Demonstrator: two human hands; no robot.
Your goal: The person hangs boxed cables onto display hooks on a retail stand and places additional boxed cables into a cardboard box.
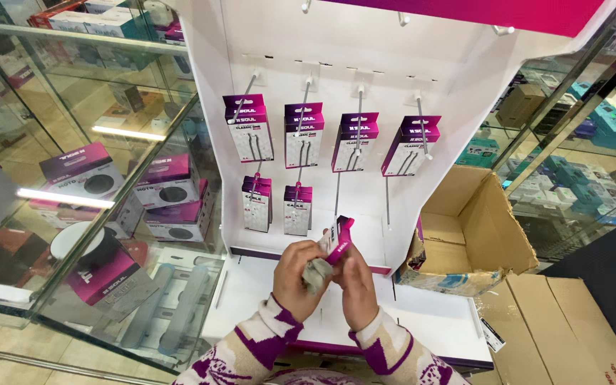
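While the glass cabinet (73, 178) stands leftmost, the left hand (299, 279) and right hand (360, 285) close together around one purple-and-white cable pack (338, 241) below the hanging packs (304, 135), best held flat and aligned with a bare peg (388, 203), cardboard box (475, 235) rightmost.

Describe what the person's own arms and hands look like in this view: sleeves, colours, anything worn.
Both arms wear knitted sleeves in cream with bold purple patches, some edged like leaves or flowers. The cuffs are ribbed and striped purple and cream, ending at the wrists. The left hand and right hand are bare: no gloves, and no rings, watch or bracelets show from this angle.
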